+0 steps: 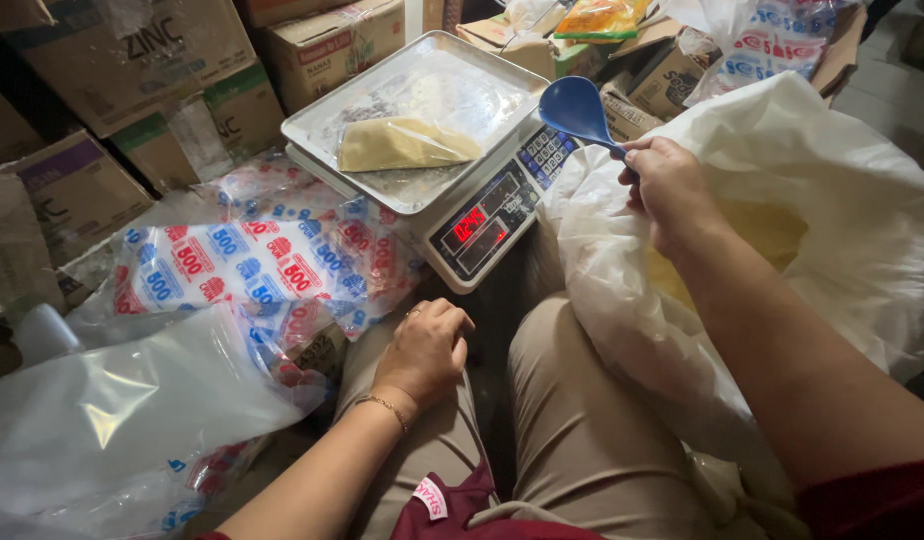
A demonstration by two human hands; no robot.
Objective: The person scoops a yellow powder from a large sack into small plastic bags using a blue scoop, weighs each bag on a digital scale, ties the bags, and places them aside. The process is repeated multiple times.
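scale pan [322, 130] | clear packet of yellowish powder [402, 143] lying flat (near middle)

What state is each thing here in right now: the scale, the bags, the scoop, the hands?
Digital scale: on, red digits lit.
Small clear bag of yellow powder: lying on the steel tray.
Blue plastic scoop: held up, bowl looks empty.
Big white sack: open.
Right hand: gripping scoop.
Left hand: resting on knee, empty.
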